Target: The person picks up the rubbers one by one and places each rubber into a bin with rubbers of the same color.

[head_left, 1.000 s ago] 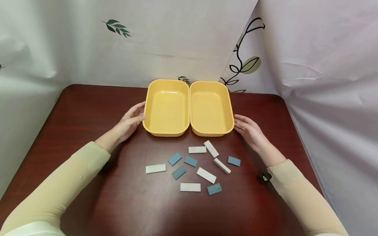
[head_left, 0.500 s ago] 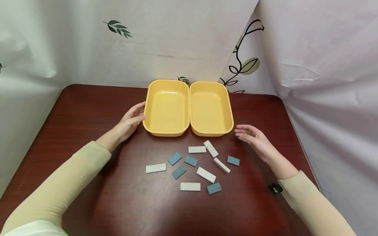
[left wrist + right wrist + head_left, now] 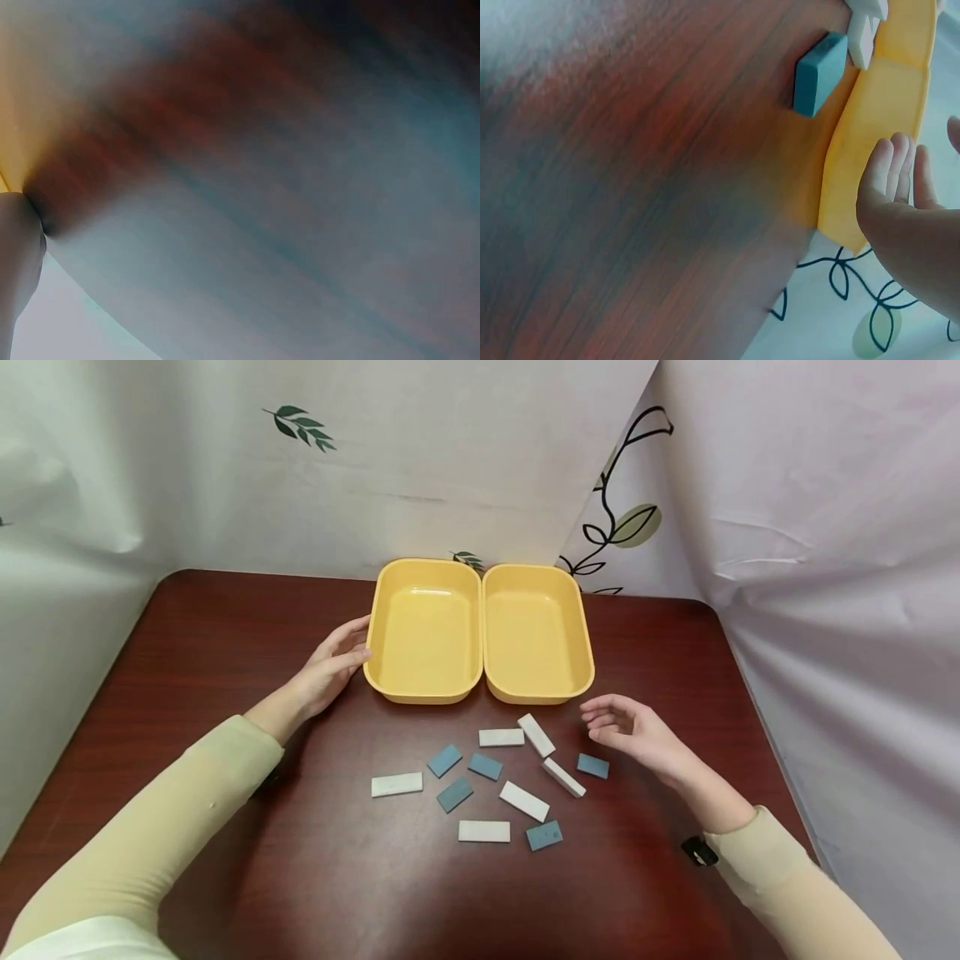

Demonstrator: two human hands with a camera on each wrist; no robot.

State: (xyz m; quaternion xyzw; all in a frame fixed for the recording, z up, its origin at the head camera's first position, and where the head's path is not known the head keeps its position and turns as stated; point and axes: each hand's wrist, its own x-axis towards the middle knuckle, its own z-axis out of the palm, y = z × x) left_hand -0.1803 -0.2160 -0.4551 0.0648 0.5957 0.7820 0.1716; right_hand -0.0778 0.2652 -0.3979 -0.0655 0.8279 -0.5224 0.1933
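Worktop (image 3: 352, 877): dark red-brown and wood-grained, its two rounded far corners showing in the head view
Left tray (image 3: 423, 643): yellow, standing near the middle of the worktop's far edge
Right tray (image 3: 534, 639): yellow too, standing just beside the left one, nearer the worktop's far right corner
Left hand (image 3: 324, 675): touching the left tray's outer left side, thumb lying at the rim, fingers extending along the wall rather than clenching
Right hand (image 3: 637, 733): hovering between the right tray's near right corner and the worktop's right edge, fingers bending loosely, holding nothing
Lone blue block (image 3: 592, 766): lying nearest the right hand, toward the worktop's right edge
Other blue blocks (image 3: 454, 795): four, lying scattered on the near side of the trays
White blocks (image 3: 483, 832): six, lying among the blue ones, one sitting farther toward the worktop's left edge
Right wrist: wearing a small black device (image 3: 699, 852)
Backdrop (image 3: 450, 468): hanging white behind the far edge, showing printed leaves
Left wrist view: mostly blurring, little being readable
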